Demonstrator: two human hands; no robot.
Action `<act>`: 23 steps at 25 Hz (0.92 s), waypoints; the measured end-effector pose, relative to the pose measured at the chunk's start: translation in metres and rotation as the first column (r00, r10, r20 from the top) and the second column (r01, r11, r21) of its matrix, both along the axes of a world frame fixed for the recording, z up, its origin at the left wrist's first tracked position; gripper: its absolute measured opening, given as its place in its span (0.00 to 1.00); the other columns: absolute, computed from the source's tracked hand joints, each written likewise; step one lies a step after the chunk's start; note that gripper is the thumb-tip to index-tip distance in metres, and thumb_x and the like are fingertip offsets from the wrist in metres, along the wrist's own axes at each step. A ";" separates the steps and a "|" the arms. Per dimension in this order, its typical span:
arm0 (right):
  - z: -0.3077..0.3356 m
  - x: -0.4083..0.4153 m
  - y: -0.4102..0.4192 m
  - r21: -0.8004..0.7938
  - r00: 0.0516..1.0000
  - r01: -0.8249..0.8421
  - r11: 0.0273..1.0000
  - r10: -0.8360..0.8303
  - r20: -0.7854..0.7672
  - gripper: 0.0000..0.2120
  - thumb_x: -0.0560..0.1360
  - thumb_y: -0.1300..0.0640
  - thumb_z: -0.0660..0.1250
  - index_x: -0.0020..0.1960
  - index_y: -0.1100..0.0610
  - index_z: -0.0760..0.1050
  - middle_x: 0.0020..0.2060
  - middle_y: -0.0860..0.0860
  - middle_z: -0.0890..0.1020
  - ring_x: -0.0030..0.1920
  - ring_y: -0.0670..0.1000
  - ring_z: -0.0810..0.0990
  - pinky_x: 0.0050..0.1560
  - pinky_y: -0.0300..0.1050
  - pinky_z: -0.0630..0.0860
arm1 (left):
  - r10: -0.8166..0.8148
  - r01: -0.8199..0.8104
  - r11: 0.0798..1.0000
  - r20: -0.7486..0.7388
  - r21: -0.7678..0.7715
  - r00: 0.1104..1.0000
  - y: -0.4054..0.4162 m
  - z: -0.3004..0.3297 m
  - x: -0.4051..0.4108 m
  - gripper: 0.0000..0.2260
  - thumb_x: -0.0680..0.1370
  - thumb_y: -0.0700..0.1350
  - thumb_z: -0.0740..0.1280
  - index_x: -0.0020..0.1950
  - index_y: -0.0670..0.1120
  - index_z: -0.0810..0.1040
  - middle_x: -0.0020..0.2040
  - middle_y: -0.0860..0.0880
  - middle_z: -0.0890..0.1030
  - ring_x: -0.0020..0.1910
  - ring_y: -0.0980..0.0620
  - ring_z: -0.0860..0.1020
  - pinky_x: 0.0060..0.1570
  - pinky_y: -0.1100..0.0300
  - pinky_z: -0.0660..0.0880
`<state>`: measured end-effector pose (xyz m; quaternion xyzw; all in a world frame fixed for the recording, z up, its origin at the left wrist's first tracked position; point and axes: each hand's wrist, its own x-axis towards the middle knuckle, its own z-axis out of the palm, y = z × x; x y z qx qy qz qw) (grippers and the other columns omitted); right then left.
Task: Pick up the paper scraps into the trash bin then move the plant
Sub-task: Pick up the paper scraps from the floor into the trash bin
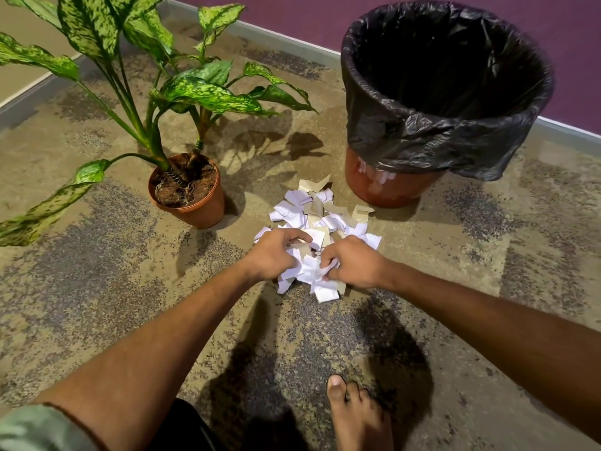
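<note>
At far left a leafy plant with long, glossy green blades speckled pale yellow (97,27) rises from a round terracotta-coloured plastic pot (195,209) filled with dark, crumbly soil. The pot stands upright on the floor, just left of the paper.

In the middle lies a loose heap of torn white and cream paper scraps (317,211), angular and creased, spread on the floor between the pot and the bin. The left hand (276,255) reaches into the near edge of the heap, its fingers (297,236) curled round a bunch of scraps. The right hand (354,265) meets it from the other side, its fingers (328,255) likewise clenched on crumpled white pieces. Both bare forearms stretch in from the bottom corners.

To the right stands a round tapered orange-brown trash bin (383,187), lined with a thin, wrinkled, shiny black plastic bag (448,138) folded over its rim and hanging down the outside. It sits near the heap, apart from it.

The mottled tan and grey carpeted floor (97,288) looks coarse and flecked. A pale grey skirting strip (292,40) runs along a matt purple wall (325,11) behind. A bare foot (357,415) rests on the carpet at the bottom edge.
</note>
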<state>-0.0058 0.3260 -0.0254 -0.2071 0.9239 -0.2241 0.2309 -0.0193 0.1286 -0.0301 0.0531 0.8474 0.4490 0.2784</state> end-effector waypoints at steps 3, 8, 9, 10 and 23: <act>0.018 -0.006 0.007 0.011 0.989 0.131 0.991 -0.130 -0.062 0.09 0.72 0.58 0.73 0.51 0.56 0.83 0.49 0.52 0.85 0.52 0.52 0.80 0.51 0.42 0.74 | 0.076 -0.075 0.997 -0.032 0.014 0.997 0.001 0.001 -0.003 0.22 0.69 0.26 0.63 0.55 0.48 0.79 0.53 0.48 0.82 0.34 0.47 0.77 0.29 0.57 0.70; 0.081 -0.014 0.023 -0.061 0.935 0.237 0.970 -0.245 -0.255 0.06 0.71 0.57 0.74 0.48 0.54 0.84 0.41 0.51 0.86 0.43 0.52 0.82 0.45 0.40 0.73 | 0.235 -0.236 0.972 -0.164 0.015 0.958 0.004 0.021 -0.008 0.17 0.71 0.30 0.67 0.52 0.49 0.80 0.51 0.54 0.82 0.40 0.51 0.81 0.34 0.55 0.76; 0.098 -0.015 0.027 -0.126 0.914 0.256 0.959 -0.282 -0.293 0.05 0.71 0.56 0.75 0.47 0.54 0.84 0.39 0.51 0.86 0.42 0.52 0.82 0.45 0.41 0.74 | 0.269 -0.271 0.962 -0.200 0.018 0.942 0.006 0.030 -0.009 0.17 0.72 0.31 0.67 0.52 0.51 0.79 0.49 0.55 0.82 0.35 0.56 0.79 0.32 0.59 0.75; 0.116 -0.015 0.031 -0.204 0.884 0.278 0.939 -0.333 -0.329 0.05 0.71 0.56 0.75 0.47 0.54 0.84 0.38 0.50 0.85 0.41 0.50 0.82 0.45 0.41 0.75 | 0.306 -0.306 0.951 -0.240 0.038 0.921 0.008 0.041 -0.009 0.16 0.73 0.31 0.68 0.53 0.51 0.79 0.48 0.57 0.81 0.33 0.61 0.77 0.29 0.63 0.74; 0.197 -0.076 0.116 -0.408 0.462 0.422 0.810 -0.579 -0.671 0.13 0.74 0.64 0.64 0.55 0.57 0.82 0.59 0.48 0.80 0.58 0.50 0.79 0.62 0.44 0.73 | 0.428 -0.194 0.900 -0.702 0.391 0.569 0.091 0.161 -0.028 0.16 0.73 0.33 0.67 0.59 0.45 0.80 0.52 0.57 0.80 0.53 0.65 0.77 0.58 0.66 0.74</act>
